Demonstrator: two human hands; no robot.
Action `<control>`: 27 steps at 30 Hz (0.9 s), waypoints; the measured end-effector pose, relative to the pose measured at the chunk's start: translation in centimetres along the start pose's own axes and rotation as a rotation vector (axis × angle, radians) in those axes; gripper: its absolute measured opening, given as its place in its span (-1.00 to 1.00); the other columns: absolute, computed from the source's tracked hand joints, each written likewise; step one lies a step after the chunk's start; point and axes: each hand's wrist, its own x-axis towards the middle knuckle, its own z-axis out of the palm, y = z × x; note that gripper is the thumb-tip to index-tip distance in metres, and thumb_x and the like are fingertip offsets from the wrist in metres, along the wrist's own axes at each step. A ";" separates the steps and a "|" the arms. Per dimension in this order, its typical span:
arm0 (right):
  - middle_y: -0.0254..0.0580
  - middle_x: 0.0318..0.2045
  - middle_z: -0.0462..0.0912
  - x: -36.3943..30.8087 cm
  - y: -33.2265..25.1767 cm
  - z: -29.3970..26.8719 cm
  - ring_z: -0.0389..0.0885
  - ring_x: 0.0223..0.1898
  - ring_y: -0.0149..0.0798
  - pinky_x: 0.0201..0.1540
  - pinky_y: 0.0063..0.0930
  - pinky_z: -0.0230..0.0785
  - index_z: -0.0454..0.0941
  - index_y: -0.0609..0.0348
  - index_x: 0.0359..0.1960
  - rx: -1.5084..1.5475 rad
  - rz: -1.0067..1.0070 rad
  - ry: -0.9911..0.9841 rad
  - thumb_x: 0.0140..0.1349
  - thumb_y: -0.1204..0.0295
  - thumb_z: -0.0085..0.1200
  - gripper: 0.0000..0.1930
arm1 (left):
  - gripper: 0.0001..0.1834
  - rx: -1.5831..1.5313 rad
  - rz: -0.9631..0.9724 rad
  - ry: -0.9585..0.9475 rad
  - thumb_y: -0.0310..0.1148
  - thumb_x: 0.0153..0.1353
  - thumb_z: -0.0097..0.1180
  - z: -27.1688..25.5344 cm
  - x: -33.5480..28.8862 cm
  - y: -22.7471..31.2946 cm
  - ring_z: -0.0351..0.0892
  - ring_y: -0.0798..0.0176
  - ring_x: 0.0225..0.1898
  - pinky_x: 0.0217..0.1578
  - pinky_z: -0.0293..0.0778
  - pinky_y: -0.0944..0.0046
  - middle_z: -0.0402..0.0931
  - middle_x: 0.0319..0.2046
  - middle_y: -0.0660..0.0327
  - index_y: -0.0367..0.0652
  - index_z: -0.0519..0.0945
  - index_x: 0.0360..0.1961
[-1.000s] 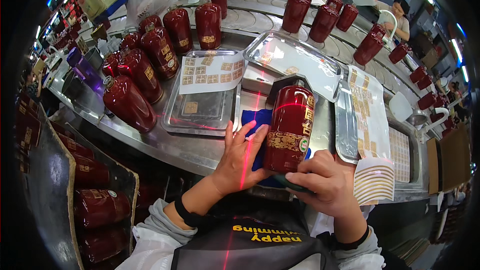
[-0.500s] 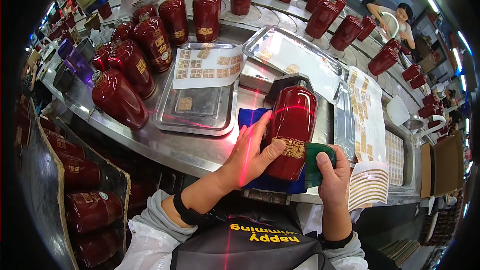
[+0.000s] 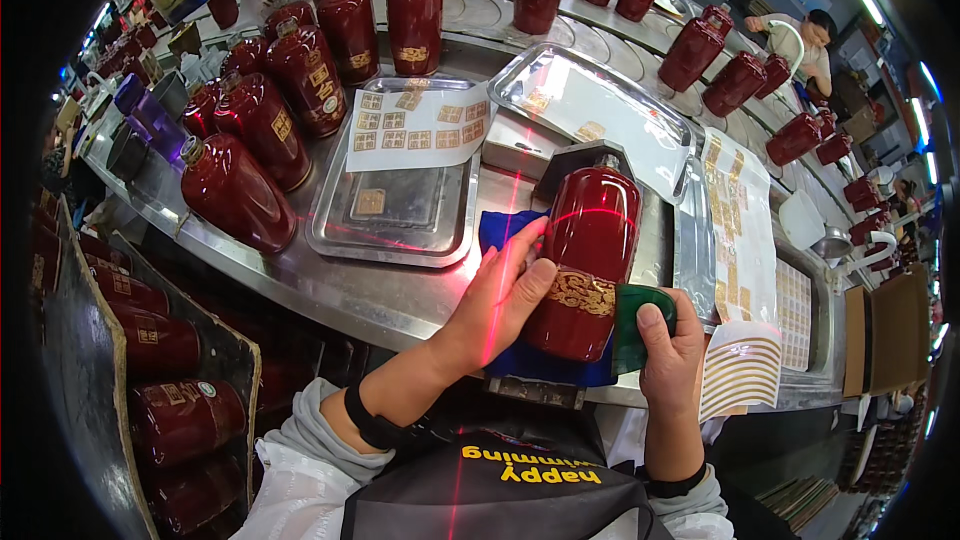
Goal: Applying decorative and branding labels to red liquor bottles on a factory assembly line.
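A glossy dark red bottle (image 3: 592, 225) lies tilted in front of me, neck pointing away, on a blue cloth (image 3: 497, 230) and against a dark angled rest (image 3: 560, 166). Around its lower body runs a patterned gold decal (image 3: 580, 293). My left hand (image 3: 508, 285) steadies the bottle's left side, fingers stretched along it and thumb near the decal's left end. Between thumb and fingers, my right hand (image 3: 672, 352) pinches a flexible green scraper (image 3: 629, 325), which touches the bottle's right side beside the decal. The scraper's far edge is hidden.
Left stands a metal tray (image 3: 390, 252) with a sheet of gold labels (image 3: 415, 125); several red bottles (image 3: 240, 195) crowd beyond it. Another tray (image 3: 600, 105), a decal sheet (image 3: 735, 220) and curved gold strips (image 3: 740, 370) lie right. Bottles line a conveyor (image 3: 465, 10) behind. A co-worker (image 3: 805, 45) sits far right.
Bottles on the conveyor have shifted to the right. My left thumb has drawn back left off the decal, showing more of it. The scraper stays at the bottle's right side.
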 end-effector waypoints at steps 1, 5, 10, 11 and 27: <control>-0.41 -0.38 0.54 0.0 0.0 0.0 0.41 -0.36 -0.59 -0.29 -0.71 0.32 0.47 0.28 -0.18 -0.001 0.000 -0.002 0.34 0.37 0.12 -0.79 | -0.17 -0.098 -0.016 -0.005 0.10 0.37 -0.08 -0.1 0.0 0.1 0.39 -0.03 0.11 0.25 0.06 -0.01 0.44 0.09 -0.08 -0.40 0.08 0.36; -0.40 -0.37 0.54 0.0 0.1 -0.1 0.41 -0.36 -0.59 -0.29 -0.71 0.32 0.47 0.28 -0.18 0.002 0.010 -0.001 0.34 0.37 0.12 -0.79 | -0.19 0.005 -0.026 -0.012 0.06 0.37 -0.03 0.1 0.4 -0.2 0.40 0.03 0.13 0.21 0.17 0.04 0.46 0.08 -0.10 -0.40 0.09 0.36; -0.40 -0.37 0.54 0.0 0.0 0.1 0.42 -0.35 -0.59 -0.29 -0.70 0.33 0.47 0.29 -0.18 0.009 -0.001 0.004 0.34 0.37 0.12 -0.78 | -0.18 -0.089 -0.035 -0.076 0.04 0.35 0.02 -0.1 0.6 1.1 0.39 -0.01 0.15 0.19 0.22 0.03 0.46 0.08 -0.12 -0.41 0.09 0.35; -0.40 -0.37 0.55 0.0 0.1 0.1 0.42 -0.36 -0.59 -0.29 -0.70 0.33 0.47 0.29 -0.18 0.017 0.000 0.008 0.34 0.37 0.12 -0.78 | -0.16 -0.187 -0.066 -0.100 0.04 0.34 0.03 0.0 0.6 1.5 0.39 -0.04 0.15 0.18 0.23 0.01 0.46 0.07 -0.14 -0.43 0.08 0.35; -0.40 -0.38 0.55 0.0 0.1 -0.1 0.43 -0.38 -0.59 -0.32 -0.70 0.34 0.47 0.29 -0.17 -0.005 -0.009 0.002 0.33 0.35 0.14 -0.77 | -0.06 0.247 0.031 -0.048 -0.16 0.29 0.12 1.0 0.8 1.0 0.15 0.12 0.33 0.31 0.11 0.18 0.11 0.31 -0.13 -0.48 -0.16 0.40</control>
